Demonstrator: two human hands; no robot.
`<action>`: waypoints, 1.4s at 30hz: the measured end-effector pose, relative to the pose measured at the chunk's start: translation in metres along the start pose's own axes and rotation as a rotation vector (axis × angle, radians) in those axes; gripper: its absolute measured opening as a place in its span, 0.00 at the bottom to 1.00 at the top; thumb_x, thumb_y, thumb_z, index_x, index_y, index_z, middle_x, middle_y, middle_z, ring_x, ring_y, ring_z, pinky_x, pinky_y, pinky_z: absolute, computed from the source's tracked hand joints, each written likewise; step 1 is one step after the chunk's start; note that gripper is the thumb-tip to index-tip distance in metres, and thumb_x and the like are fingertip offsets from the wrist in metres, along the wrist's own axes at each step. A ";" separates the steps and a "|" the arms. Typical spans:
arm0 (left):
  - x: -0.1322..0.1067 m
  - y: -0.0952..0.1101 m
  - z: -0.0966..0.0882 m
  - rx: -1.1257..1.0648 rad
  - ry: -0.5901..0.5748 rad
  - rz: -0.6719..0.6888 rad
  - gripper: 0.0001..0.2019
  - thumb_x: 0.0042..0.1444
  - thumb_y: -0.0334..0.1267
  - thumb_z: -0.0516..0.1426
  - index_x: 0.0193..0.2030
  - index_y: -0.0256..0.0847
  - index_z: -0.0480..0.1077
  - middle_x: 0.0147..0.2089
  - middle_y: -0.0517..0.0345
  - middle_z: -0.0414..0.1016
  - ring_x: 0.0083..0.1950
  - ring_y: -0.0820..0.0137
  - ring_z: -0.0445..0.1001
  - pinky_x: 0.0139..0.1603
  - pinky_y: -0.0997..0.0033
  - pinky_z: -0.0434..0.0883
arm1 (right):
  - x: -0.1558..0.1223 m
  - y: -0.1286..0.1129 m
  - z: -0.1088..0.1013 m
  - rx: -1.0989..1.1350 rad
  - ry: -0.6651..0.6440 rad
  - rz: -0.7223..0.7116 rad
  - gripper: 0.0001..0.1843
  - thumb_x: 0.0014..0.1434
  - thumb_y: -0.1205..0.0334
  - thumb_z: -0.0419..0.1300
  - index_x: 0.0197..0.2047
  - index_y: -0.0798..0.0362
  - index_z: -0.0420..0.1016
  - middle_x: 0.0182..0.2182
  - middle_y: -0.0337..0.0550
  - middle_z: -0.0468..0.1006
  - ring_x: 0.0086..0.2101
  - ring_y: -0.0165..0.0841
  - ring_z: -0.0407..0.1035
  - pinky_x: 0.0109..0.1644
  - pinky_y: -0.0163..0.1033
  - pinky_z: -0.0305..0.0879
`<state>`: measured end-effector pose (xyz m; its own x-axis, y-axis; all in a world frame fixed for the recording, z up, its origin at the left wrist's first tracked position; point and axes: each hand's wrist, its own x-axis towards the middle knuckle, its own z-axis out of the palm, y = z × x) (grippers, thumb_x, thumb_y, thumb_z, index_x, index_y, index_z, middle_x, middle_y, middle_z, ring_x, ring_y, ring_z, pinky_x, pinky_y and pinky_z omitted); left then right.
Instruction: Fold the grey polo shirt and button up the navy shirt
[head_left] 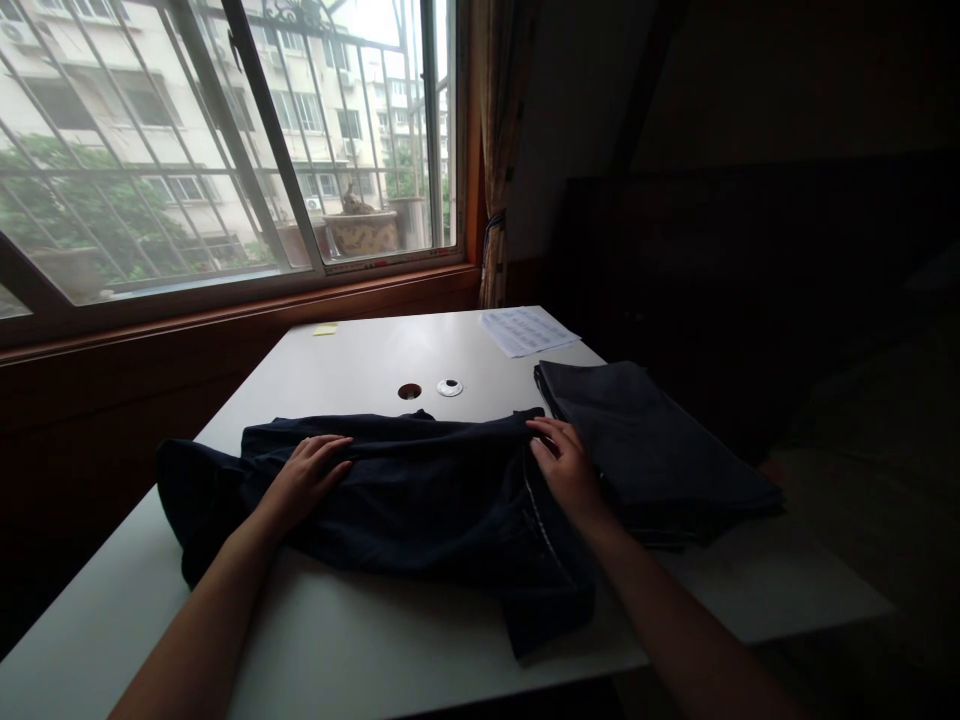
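White worktop: printed sheets near far right corner, yellow note near far left. Round hole between, pale round cap just right of it. Barred window behind, patterned planter outside, tied curtain beside frame.

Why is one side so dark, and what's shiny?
Head view: daylight from the window, pale at its top, seems the main light; head view: the table has glare near its far end; head view: the right side sinks into shadow.
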<state>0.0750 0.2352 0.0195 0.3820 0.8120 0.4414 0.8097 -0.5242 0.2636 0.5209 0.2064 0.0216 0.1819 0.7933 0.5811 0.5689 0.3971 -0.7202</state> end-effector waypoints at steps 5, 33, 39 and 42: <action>0.000 -0.001 0.000 -0.008 -0.024 -0.023 0.21 0.64 0.51 0.53 0.60 0.48 0.69 0.57 0.51 0.72 0.60 0.57 0.67 0.61 0.53 0.68 | -0.003 0.002 0.003 -0.055 -0.052 -0.003 0.19 0.60 0.63 0.56 0.54 0.47 0.75 0.55 0.48 0.71 0.57 0.42 0.65 0.65 0.52 0.61; -0.001 0.002 -0.002 -0.114 -0.078 -0.069 0.20 0.64 0.53 0.52 0.57 0.48 0.72 0.55 0.52 0.75 0.56 0.59 0.73 0.58 0.57 0.72 | -0.011 0.013 0.007 -0.159 -0.250 0.002 0.31 0.55 0.61 0.59 0.62 0.43 0.65 0.59 0.48 0.62 0.60 0.44 0.62 0.62 0.52 0.64; -0.001 0.003 -0.002 -0.103 -0.081 -0.066 0.20 0.65 0.52 0.52 0.59 0.48 0.71 0.55 0.52 0.75 0.56 0.59 0.73 0.58 0.56 0.72 | -0.009 0.019 0.008 -0.085 -0.227 0.003 0.31 0.52 0.67 0.56 0.61 0.44 0.67 0.57 0.46 0.64 0.58 0.41 0.63 0.60 0.49 0.67; 0.001 0.012 -0.005 -0.080 -0.038 0.007 0.19 0.65 0.49 0.52 0.60 0.50 0.69 0.58 0.52 0.72 0.58 0.59 0.71 0.59 0.55 0.72 | -0.007 0.018 0.006 -0.059 -0.177 0.008 0.31 0.50 0.70 0.53 0.58 0.45 0.70 0.55 0.45 0.67 0.56 0.41 0.66 0.58 0.50 0.70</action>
<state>0.0830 0.2288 0.0277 0.4056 0.8167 0.4106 0.7696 -0.5474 0.3288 0.5249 0.2112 0.0025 0.0452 0.8671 0.4961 0.6149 0.3672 -0.6979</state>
